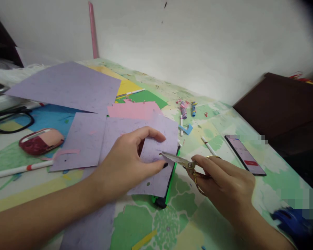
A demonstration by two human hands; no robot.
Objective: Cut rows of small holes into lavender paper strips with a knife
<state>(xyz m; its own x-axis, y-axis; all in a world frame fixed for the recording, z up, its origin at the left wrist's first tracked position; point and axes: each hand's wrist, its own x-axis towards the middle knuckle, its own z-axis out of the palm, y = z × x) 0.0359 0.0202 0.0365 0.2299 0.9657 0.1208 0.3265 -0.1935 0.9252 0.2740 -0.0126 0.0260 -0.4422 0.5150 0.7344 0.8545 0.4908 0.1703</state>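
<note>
My left hand (131, 156) grips a small purple paper sheet (159, 173), its thumb and index finger spread over the front face. The other fingers are hidden, seemingly behind the sheet. In my right hand (223, 184) is a pair of scissors (181, 160) with gold-coloured handles. Their blades look almost closed, and the tips meet the sheet at a small dark spot between my left thumb and index finger. Under the sheet's right edge lies a green and black box cutter (160, 201), partly covered. More purple paper (90, 146) lies left of my left hand.
A large purple sheet (67, 85), pink paper (135, 110), glasses (13, 121) and a maroon-and-pink case (41, 140) lie left and behind. Small rolled paper figures (183, 110) stand toward the wall. A phone (245, 156) and white pen (208, 146) are to the right.
</note>
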